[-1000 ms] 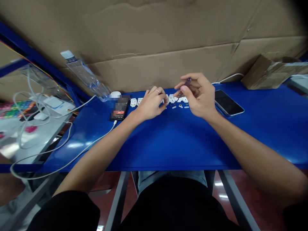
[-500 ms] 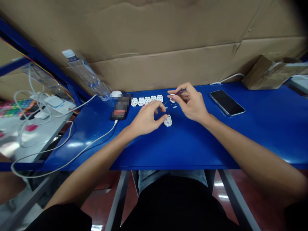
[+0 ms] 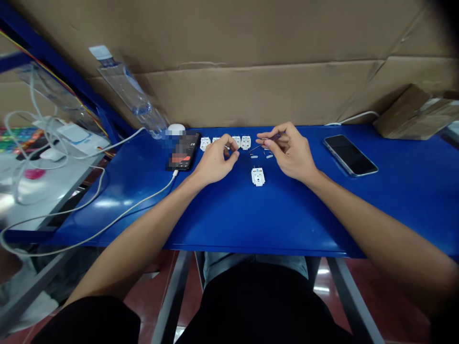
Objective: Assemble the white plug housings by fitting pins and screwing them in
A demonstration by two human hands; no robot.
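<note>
The right hand (image 3: 289,152) gripped a screwdriver (image 3: 276,137); the left hand's (image 3: 217,161) grip was hard to tell. 1 white part (image 3: 257,177) lay toward the desk's (image 3: 222,215) near edge.

glossy smooth tabletop (image 3: 229,215), matt cardboard wall (image 3: 251,95), clear plastic bottle (image 3: 125,86)

Person's in a blk top (image 3: 265,306), matte, prob. a tee; L sleeve (image 3: 89,322) is short, w/ a rounded cuff approx. at the elbow. R sleeve's too dark to make out from where I'm standing. Lt. blue bottoms (image 3: 229,263), denim-ish, peek out past the top's rounded front. L forearm (image 3: 161,224), R forearm (image 3: 369,224), L hand (image 3: 217,160) & R hand (image 3: 294,153): all bare.
</note>
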